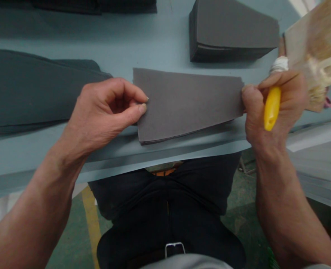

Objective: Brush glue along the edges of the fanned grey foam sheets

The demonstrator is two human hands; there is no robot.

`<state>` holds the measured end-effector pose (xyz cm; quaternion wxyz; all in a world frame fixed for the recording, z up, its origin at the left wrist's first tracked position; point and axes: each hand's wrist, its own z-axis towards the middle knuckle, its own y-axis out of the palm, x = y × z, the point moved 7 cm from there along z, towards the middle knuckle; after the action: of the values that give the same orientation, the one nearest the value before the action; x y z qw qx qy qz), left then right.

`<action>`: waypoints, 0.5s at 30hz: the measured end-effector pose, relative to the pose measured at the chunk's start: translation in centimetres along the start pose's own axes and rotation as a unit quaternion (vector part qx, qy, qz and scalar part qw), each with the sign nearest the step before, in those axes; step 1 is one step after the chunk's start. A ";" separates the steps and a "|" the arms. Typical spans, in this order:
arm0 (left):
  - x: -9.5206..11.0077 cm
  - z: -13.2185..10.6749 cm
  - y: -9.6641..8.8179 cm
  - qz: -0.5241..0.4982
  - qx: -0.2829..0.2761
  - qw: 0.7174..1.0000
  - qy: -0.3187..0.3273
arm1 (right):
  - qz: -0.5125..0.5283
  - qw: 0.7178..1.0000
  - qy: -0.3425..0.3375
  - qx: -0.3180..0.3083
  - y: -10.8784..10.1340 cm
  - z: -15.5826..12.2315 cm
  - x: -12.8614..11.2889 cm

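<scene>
A small stack of grey cut fabric pieces [189,102], wider at its left end and tapering to the right, lies near the table's front edge. My left hand [109,108] is closed in a pinch, thumb and forefinger meeting at the stack's left edge. At the narrow right end, my right hand [277,104] has its thumb against the edge, with the fingertips partly hidden behind. Tucked in that same hand is a tool with a yellow handle [272,108]; its working end is out of sight, so its kind does not show.
A thick grey stack of similar pieces [235,30] stands farther back. Dark green fabric pieces [27,91] lie at left, black material [98,5] at the far edge. To the right are a worn board [316,41] and a white roll [279,64]. The pale blue table [159,37] ends before my lap.
</scene>
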<state>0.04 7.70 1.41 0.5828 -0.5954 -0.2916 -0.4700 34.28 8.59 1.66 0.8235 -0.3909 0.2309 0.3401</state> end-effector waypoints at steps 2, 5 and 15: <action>0.0 0.0 0.1 -0.002 -0.002 1.000 -0.002 | 0.008 1.000 0.000 -0.005 0.1 0.0 0.1; 0.0 0.1 0.2 -0.003 -0.004 1.000 -0.004 | 0.030 0.999 -0.013 0.003 0.0 -0.1 0.2; 0.6 -0.3 0.3 0.054 0.002 0.999 -0.001 | 0.062 0.998 0.018 0.008 0.2 -0.4 0.6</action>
<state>0.44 7.30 1.80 0.6080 -0.6095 -0.2607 -0.4369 34.43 8.63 0.96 0.7997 -0.3751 0.2726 0.3814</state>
